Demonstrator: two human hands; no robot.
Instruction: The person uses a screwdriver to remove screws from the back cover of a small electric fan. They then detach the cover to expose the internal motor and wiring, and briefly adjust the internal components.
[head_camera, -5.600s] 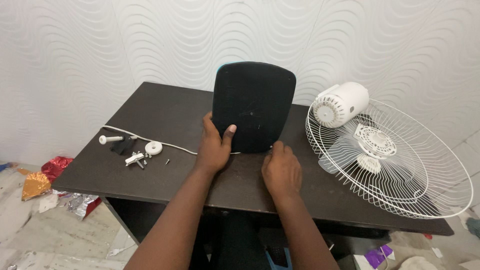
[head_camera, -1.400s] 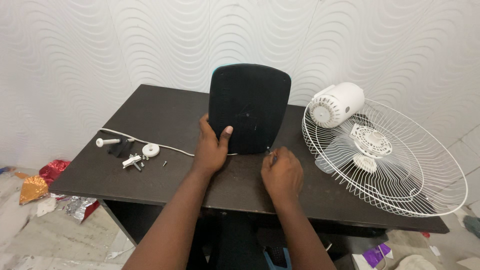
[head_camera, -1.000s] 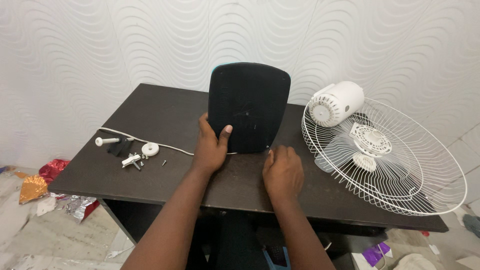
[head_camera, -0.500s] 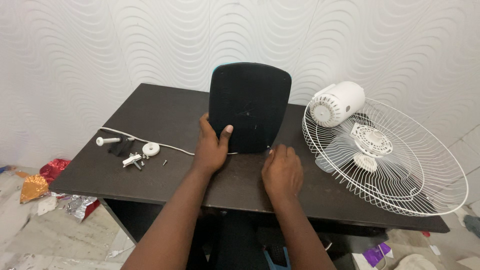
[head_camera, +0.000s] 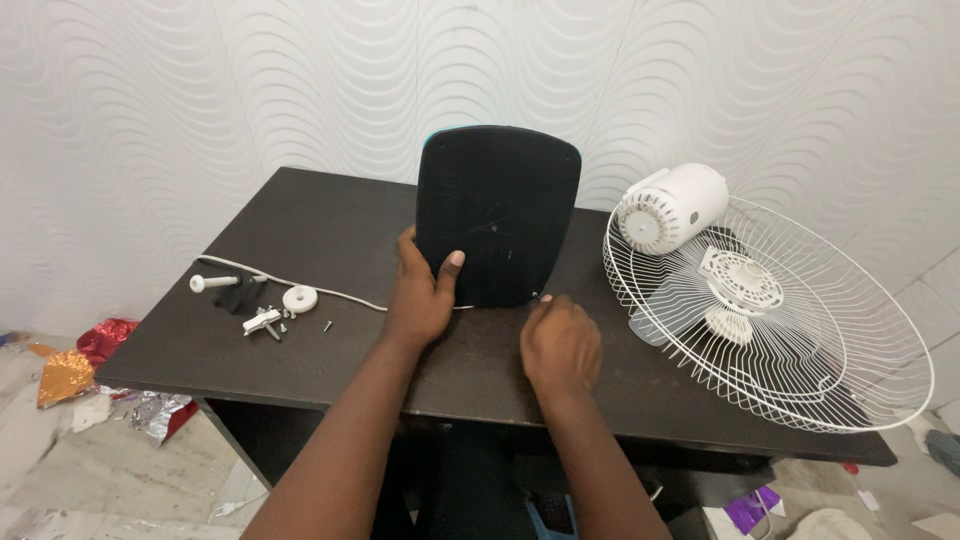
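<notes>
A flat black fan base (head_camera: 500, 210) with a teal edge stands upright on the dark table (head_camera: 320, 220). My left hand (head_camera: 420, 295) grips its lower left edge, thumb on the near face. My right hand (head_camera: 560, 345) rests on the table at the base's lower right corner. Its fingers are curled and pinch a small metal piece (head_camera: 545, 297) that sticks out there. What this piece is stays too small to tell.
A white wire fan guard (head_camera: 800, 330) with a white motor housing (head_camera: 672, 207) lies on the table's right side and overhangs the edge. At the left are a white cord (head_camera: 330, 288), a white bolt (head_camera: 212, 283), a round cap (head_camera: 299, 298) and loose screws (head_camera: 265, 320). Foil scraps (head_camera: 65, 375) litter the floor.
My right hand's fingers went from lying flatter on the table to curled at the base's lower right corner. My left hand and the base have held still.
</notes>
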